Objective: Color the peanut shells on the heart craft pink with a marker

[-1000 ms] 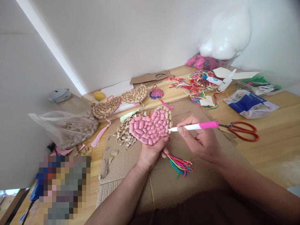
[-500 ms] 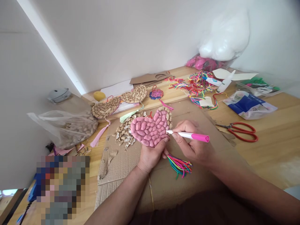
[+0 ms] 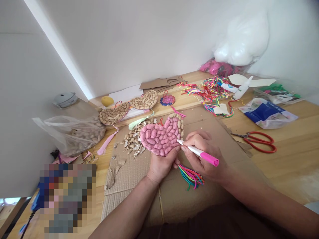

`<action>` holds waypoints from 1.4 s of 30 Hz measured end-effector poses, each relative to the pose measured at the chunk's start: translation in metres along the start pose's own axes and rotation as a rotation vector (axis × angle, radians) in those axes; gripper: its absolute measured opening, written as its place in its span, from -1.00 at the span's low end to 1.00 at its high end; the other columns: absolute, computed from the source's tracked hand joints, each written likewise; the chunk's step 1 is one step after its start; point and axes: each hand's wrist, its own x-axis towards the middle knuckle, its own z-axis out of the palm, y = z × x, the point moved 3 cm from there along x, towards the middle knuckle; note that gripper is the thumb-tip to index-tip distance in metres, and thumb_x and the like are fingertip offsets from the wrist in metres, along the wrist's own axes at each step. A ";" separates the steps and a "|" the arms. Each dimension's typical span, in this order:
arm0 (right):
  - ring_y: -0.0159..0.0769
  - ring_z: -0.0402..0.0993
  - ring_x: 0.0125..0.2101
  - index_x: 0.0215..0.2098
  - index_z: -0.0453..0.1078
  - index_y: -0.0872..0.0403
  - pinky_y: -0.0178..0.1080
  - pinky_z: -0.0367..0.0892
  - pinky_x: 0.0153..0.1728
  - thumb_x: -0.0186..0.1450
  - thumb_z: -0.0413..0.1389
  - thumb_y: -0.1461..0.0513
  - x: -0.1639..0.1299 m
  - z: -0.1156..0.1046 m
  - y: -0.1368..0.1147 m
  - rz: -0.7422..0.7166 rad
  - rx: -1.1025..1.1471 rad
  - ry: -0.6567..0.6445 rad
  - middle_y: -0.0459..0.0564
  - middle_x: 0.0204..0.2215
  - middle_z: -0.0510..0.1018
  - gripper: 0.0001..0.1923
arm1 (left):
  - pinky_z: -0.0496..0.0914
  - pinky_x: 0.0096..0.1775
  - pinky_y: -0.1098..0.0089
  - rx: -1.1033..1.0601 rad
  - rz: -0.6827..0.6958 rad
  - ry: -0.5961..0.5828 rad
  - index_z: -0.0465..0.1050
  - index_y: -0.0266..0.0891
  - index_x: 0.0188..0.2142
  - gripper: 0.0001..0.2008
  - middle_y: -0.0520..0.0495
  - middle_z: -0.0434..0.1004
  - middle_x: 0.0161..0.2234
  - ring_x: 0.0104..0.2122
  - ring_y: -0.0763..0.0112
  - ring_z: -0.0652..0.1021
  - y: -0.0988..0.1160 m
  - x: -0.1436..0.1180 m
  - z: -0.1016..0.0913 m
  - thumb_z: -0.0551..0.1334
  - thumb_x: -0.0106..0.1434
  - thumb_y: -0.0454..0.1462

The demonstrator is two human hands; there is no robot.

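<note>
The heart (image 3: 161,137) is a flat piece covered in peanut shells packed side by side, most of them coloured pink, with a strip along its far right edge left in plain tan; a bunch of bright multicoloured cords hangs from its near tip as a tassel (image 3: 191,176). It is held just above the cardboard (image 3: 174,196) near the middle of the table, tilted toward the camera. The left hand (image 3: 160,164) supports it from below, fingers curled around the near edge with the thumb pressed on the pink face. The right hand (image 3: 203,156) pinches a marker (image 3: 199,152) (white barrel, pink cap end) between thumb and fingers, its tip touching the heart's right edge where pink meets tan. Just left of the heart lies a loose pile of shells (image 3: 132,141). Farther left a clear bag (image 3: 74,132) holds more peanuts. Beyond the heart, two uncoloured shell hearts (image 3: 129,108) lie side by side, with a small round purple ornament (image 3: 167,99) to their right. On the far right are a tangle of coloured cords (image 3: 211,89), a blue packet (image 3: 266,113), and red scissors (image 3: 259,141) resting on the wooden table (image 3: 294,159).
</note>
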 end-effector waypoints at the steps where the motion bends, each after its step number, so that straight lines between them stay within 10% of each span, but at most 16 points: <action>1: -0.19 0.45 -0.28 -0.26 0.26 -0.02 -0.09 0.24 -0.19 0.41 0.08 0.30 0.000 0.001 -0.001 -0.006 -0.006 -0.007 -0.07 -0.41 0.52 -0.90 | 0.30 -0.61 0.51 -0.005 0.003 -0.001 0.40 -0.26 -0.62 -0.55 -0.03 0.45 -0.68 -0.70 0.52 0.42 0.000 0.000 0.000 0.34 0.24 -0.01; 42: -0.21 0.47 -0.28 -0.24 0.27 -0.03 -0.08 0.34 -0.21 0.43 0.09 0.30 -0.006 0.003 0.002 0.099 0.098 0.042 -0.05 -0.37 0.51 -0.89 | 0.29 -0.61 0.53 -0.103 0.006 -0.005 0.42 -0.26 -0.57 -0.57 0.00 0.47 -0.66 -0.70 0.55 0.41 -0.003 0.002 -0.003 0.38 0.23 -0.01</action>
